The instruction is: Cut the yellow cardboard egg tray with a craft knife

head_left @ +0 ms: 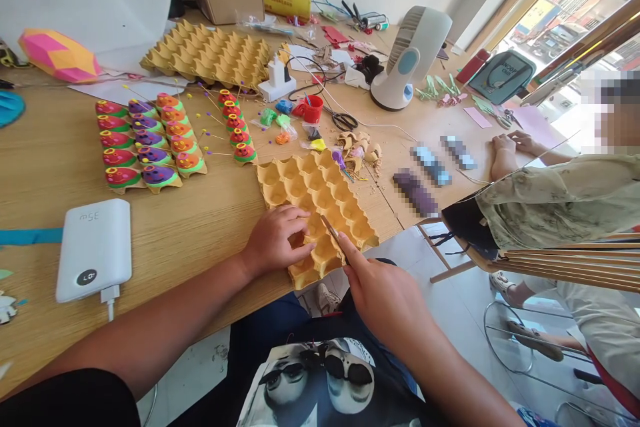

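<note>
At the left of our pale wood-grained bench we see a faceted pink-and-orange object towards the back and, nearer us, a white rectangular power bank with a cable plugged into its lower edge. Next come painted carton cups in red, purple and orange rows with green bases, and behind them a tan moulded-pulp tray. A single row of red painted cups stands just beyond, long pins sticking out around it.

Then comes our left hand, laid on a tan, many-cupped egg tray at the bench's near edge; its grip is apart, thumb and fingers spread over the cups. A small red plastic cup stands behind the egg tray. Over the egg tray's right half lies a slim, dark-bladed tool, with our right hand's grip clamped on it, index finger stretched along it.

Behind, we see black-handled scissors and torn tan carton pieces, then a white-and-grey fan. Furthest right, a co-worker's hands rest on the bench, near a teal case.
</note>
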The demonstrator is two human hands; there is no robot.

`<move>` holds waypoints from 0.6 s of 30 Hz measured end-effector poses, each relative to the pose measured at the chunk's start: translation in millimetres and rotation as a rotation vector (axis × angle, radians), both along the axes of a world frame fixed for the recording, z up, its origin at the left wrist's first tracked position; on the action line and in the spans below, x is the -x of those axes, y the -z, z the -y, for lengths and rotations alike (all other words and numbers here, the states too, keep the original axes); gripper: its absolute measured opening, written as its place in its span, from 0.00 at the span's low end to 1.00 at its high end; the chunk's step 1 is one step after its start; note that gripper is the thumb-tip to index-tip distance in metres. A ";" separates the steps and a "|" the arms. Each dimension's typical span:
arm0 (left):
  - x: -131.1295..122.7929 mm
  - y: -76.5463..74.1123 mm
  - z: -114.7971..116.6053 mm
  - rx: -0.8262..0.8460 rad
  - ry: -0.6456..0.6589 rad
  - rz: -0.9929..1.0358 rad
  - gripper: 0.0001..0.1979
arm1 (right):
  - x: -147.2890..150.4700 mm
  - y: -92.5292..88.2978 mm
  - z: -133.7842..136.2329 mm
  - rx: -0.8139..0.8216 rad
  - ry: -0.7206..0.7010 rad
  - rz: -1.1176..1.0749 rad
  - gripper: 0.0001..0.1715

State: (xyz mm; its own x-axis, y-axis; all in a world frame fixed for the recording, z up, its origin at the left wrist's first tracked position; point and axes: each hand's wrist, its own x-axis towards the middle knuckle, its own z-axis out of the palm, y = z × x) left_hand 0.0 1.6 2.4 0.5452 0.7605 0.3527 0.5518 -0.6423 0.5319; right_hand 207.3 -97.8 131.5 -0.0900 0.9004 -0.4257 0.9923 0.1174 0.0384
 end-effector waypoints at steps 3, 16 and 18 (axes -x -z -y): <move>0.2 -0.6 -0.1 -0.006 0.002 -0.002 0.12 | 1.0 4.3 -3.8 -0.030 0.026 -0.011 0.36; -0.9 -1.8 -0.3 -0.005 -0.005 0.007 0.12 | 3.1 13.8 -7.4 -0.054 0.028 -0.006 0.35; -0.8 -1.8 -0.4 -0.007 -0.002 0.002 0.12 | 4.4 13.7 -8.3 -0.039 0.026 0.004 0.36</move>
State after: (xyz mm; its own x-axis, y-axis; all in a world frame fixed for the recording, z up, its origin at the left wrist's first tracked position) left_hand 0.7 2.0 4.2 0.5429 0.7589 0.3597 0.5518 -0.6452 0.5285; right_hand 202.9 -89.5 117.8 -0.0643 0.9184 -0.3904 0.9949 0.0895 0.0469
